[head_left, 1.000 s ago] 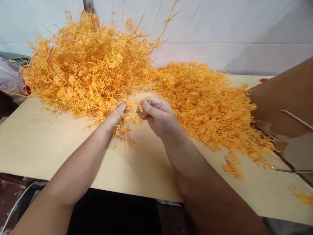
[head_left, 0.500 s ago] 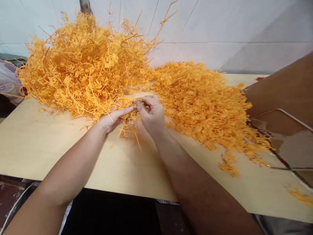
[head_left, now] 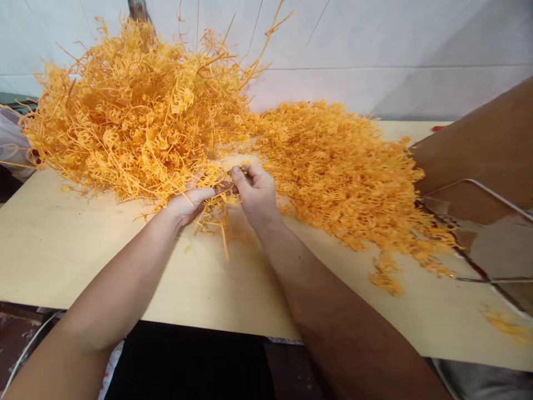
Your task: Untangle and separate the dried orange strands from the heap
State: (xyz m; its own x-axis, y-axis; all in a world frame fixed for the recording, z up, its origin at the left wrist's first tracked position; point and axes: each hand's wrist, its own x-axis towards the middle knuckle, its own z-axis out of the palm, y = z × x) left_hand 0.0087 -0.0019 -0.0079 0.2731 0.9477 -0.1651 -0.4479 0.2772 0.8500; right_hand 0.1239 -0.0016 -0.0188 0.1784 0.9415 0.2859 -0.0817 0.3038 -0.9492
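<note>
Both hands meet at the middle of the counter (head_left: pixel 83 261), working one small orange plastic sprig (head_left: pixel 216 208) between them. The left hand (head_left: pixel 189 203) is curled closed around its tangled end, stems dangling below the palm; the right hand (head_left: pixel 256 194) pinches the same sprig between thumb and fingers. Behind the left hand rises a tall, loose heap of stemmy orange pieces (head_left: pixel 133 111), and to the right spreads a flatter, denser pile (head_left: pixel 345 172) of finer bits. Judging by the two, a good share looks already worked, yet the tall heap remains large. A brown cardboard box (head_left: pixel 483 150) stands at the far right.
</note>
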